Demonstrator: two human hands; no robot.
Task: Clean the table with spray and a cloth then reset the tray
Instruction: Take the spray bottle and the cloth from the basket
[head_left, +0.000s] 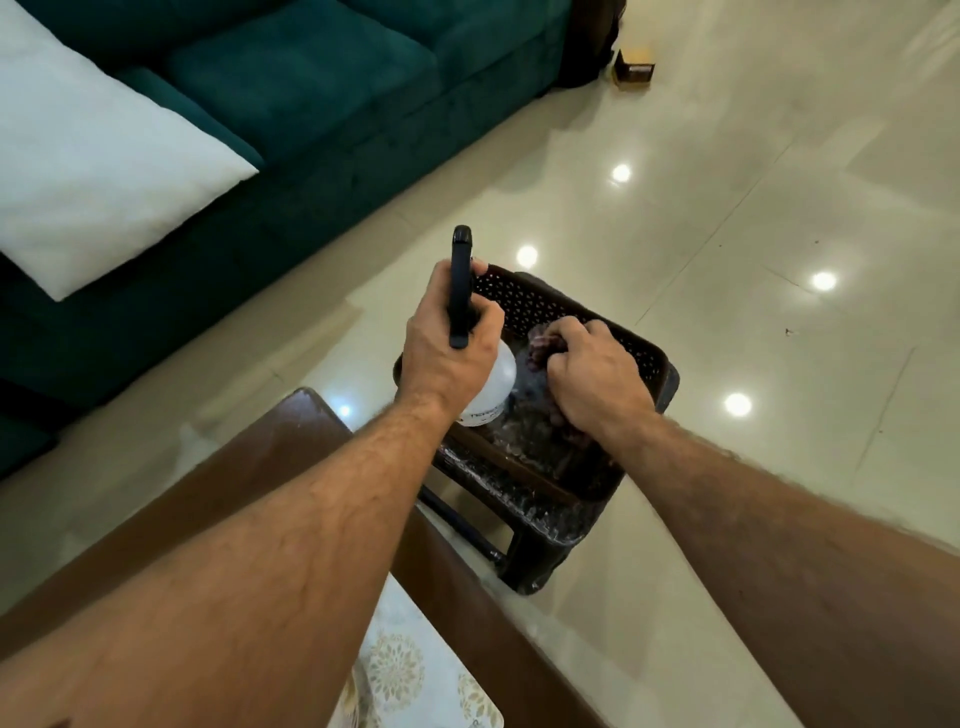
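A white spray bottle with a dark trigger head tilts over the dark perforated tray. A crumpled reddish-brown cloth lies inside the tray, just beside the bottle.

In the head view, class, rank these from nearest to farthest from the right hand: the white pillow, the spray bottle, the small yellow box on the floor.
From the right hand:
1. Spray bottle, just to its left, gripped by the left hand.
2. Small yellow box, far ahead on the floor by the sofa's end.
3. White pillow, far left on the sofa.
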